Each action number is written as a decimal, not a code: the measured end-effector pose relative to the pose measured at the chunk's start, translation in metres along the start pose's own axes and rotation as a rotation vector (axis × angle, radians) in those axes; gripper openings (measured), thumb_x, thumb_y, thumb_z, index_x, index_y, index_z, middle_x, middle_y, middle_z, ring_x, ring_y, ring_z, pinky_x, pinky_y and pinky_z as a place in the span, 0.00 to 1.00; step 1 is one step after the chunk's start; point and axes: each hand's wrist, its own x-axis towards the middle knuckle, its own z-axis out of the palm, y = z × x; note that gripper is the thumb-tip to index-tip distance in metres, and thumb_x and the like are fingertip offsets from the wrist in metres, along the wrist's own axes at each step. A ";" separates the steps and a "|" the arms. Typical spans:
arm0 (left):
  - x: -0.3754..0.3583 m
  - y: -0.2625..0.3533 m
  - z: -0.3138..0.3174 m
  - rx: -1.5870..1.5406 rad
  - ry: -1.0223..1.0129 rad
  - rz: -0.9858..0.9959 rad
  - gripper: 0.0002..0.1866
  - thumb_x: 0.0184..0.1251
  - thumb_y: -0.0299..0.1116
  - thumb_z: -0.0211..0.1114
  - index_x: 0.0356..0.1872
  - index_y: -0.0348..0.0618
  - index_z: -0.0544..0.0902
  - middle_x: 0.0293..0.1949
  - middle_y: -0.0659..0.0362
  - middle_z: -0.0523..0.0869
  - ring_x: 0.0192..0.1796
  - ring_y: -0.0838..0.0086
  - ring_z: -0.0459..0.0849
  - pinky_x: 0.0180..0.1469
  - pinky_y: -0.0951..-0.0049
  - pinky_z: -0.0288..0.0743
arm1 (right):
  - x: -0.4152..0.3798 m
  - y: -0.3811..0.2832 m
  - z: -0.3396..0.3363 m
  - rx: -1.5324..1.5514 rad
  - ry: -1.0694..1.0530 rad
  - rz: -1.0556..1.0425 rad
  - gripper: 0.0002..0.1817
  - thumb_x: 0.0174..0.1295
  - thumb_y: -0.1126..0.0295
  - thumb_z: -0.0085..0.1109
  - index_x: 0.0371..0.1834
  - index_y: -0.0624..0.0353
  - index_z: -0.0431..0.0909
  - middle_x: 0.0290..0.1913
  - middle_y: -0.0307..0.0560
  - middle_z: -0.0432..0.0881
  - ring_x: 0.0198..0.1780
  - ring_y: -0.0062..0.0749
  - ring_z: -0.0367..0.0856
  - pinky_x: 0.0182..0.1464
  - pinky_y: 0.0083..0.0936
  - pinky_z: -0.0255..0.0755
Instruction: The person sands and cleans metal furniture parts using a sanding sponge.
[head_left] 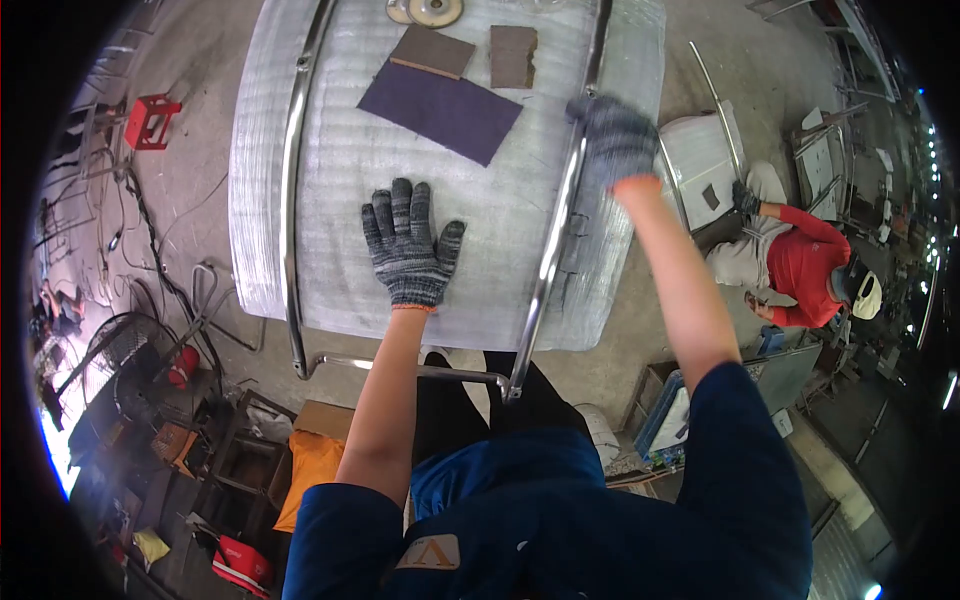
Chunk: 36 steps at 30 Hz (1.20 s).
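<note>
My left hand (408, 245), in a grey knitted glove, lies palm down with spread fingers on the plastic-wrapped table (340, 200). A shiny metal tube frame (545, 260) extends over the table, one long tube on each side. Blurred by motion, my gloved right hand (615, 140) is at the right tube; its fingers are smeared, and what it holds cannot be made out. Between the tubes lie a dark purple cloth (440, 110), a brown abrasive piece (432, 52) and a smaller brown piece with a ragged edge (513, 57).
Round discs (435, 8) lie at the table's far edge. A co-worker in a red top (805, 260) sits at the right beside another wrapped surface (700, 165). A red stool (153, 122) stands left. Cables, a fan (125, 365) and an orange bag (312, 470) are at the lower left.
</note>
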 end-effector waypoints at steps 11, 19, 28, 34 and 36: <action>0.002 -0.002 -0.001 -0.013 -0.025 -0.014 0.36 0.66 0.57 0.60 0.70 0.48 0.70 0.72 0.49 0.69 0.73 0.47 0.64 0.77 0.44 0.49 | 0.022 -0.012 -0.024 -0.107 -0.011 -0.057 0.15 0.70 0.64 0.47 0.48 0.43 0.85 0.44 0.46 0.85 0.45 0.46 0.85 0.49 0.38 0.78; 0.004 -0.005 0.003 -0.063 0.000 -0.018 0.35 0.65 0.55 0.62 0.69 0.49 0.71 0.71 0.49 0.70 0.72 0.46 0.66 0.75 0.43 0.51 | -0.008 -0.013 -0.024 -0.103 0.018 -0.187 0.14 0.70 0.61 0.49 0.48 0.47 0.85 0.46 0.50 0.85 0.47 0.44 0.86 0.51 0.38 0.79; 0.007 -0.006 0.002 -0.061 0.011 -0.034 0.33 0.66 0.56 0.61 0.67 0.48 0.73 0.70 0.48 0.71 0.71 0.46 0.67 0.75 0.42 0.52 | -0.055 -0.013 -0.024 0.167 -0.393 -0.230 0.14 0.74 0.63 0.49 0.49 0.51 0.86 0.51 0.46 0.87 0.51 0.36 0.85 0.57 0.27 0.77; 0.004 -0.004 -0.001 -0.051 -0.014 -0.032 0.34 0.66 0.56 0.60 0.68 0.47 0.73 0.70 0.47 0.71 0.71 0.46 0.67 0.75 0.42 0.51 | 0.087 0.010 -0.074 -0.285 0.219 -0.342 0.19 0.71 0.54 0.52 0.49 0.56 0.86 0.41 0.51 0.89 0.38 0.36 0.85 0.48 0.33 0.78; 0.006 -0.003 -0.001 -0.064 -0.007 -0.039 0.33 0.67 0.55 0.60 0.68 0.47 0.73 0.70 0.47 0.71 0.71 0.47 0.67 0.75 0.42 0.51 | 0.074 -0.006 -0.069 -0.154 -0.158 -0.157 0.18 0.71 0.57 0.52 0.51 0.56 0.85 0.45 0.48 0.89 0.41 0.37 0.86 0.50 0.33 0.78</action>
